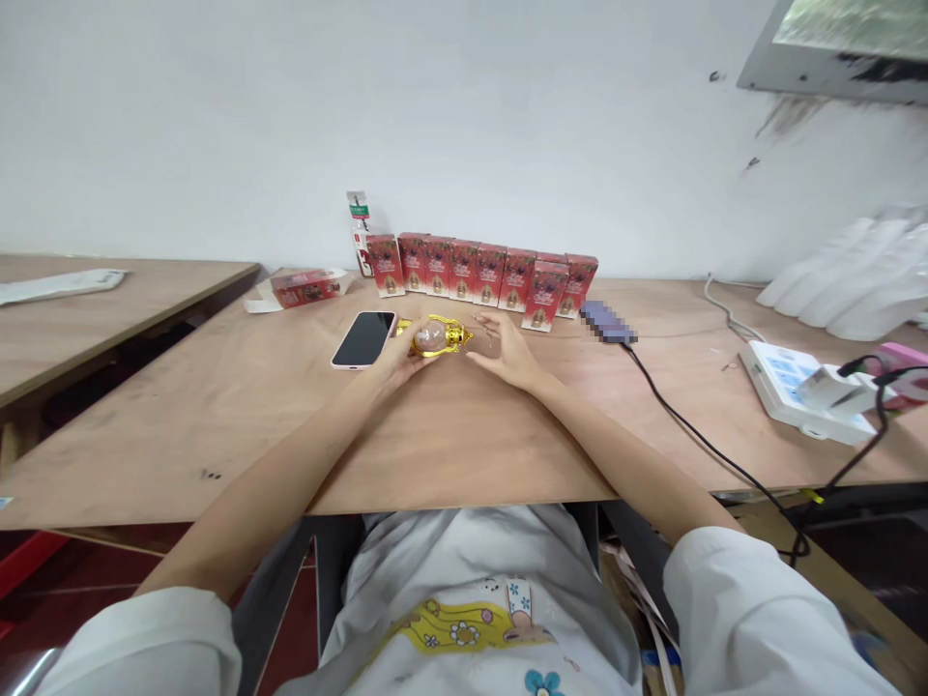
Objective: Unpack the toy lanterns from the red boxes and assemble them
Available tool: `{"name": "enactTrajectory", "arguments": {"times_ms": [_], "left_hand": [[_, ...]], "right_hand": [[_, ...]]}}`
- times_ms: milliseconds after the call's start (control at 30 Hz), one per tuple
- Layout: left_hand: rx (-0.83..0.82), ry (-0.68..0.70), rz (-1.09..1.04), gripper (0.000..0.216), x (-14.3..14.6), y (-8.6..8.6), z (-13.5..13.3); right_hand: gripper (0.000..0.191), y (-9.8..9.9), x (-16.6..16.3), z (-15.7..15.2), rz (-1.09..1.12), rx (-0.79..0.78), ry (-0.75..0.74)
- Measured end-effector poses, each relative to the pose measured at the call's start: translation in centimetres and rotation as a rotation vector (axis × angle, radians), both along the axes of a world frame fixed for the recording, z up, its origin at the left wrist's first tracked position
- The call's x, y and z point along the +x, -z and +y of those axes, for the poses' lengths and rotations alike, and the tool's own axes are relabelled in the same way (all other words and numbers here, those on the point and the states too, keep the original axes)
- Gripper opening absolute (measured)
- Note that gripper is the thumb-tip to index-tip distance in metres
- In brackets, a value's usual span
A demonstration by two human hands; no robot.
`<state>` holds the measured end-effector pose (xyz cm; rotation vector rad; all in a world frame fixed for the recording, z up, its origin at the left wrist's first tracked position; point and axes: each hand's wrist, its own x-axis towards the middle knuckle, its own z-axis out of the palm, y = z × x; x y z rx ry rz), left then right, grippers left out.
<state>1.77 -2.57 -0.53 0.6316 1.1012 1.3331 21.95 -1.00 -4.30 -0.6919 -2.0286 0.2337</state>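
Note:
A small gold lantern [433,336] with a clear middle lies on its side, its looped top pointing right. My left hand [398,358] is closed around the lantern's base end. Just right of the lantern's top, my right hand [513,356] has its thumb and fingers apart. Something thin and faint shows near those fingertips, too small to make out. A phone [364,340] with a dark screen and pale pink edge lies beside my left hand. Behind my hands, several red printed boxes [464,271] stand in a row, with one red box [545,296] set forward of them.
An opened red carton [304,287] lies at the left back, near an upright packet [358,232]. To the right are a blurred purple device [607,322] on a black cable [681,419] and a white power strip [787,382] with plugs. White curved pieces [862,275] stand by the wall.

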Motion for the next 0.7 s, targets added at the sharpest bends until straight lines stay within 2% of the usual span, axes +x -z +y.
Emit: {"name": "enactTrajectory", "arguments": {"times_ms": [400, 700], "left_hand": [[-0.042, 0.003, -0.029, 0.021, 0.21, -0.40, -0.24], [-0.054, 0.041, 0.068, 0.018, 0.50, -0.65, -0.71]], "right_hand": [[0.057, -0.03, -0.04, -0.21, -0.123, 0.006, 0.044], [0.066, -0.18, -0.08, -0.45, -0.120, -0.020, -0.020]]}}
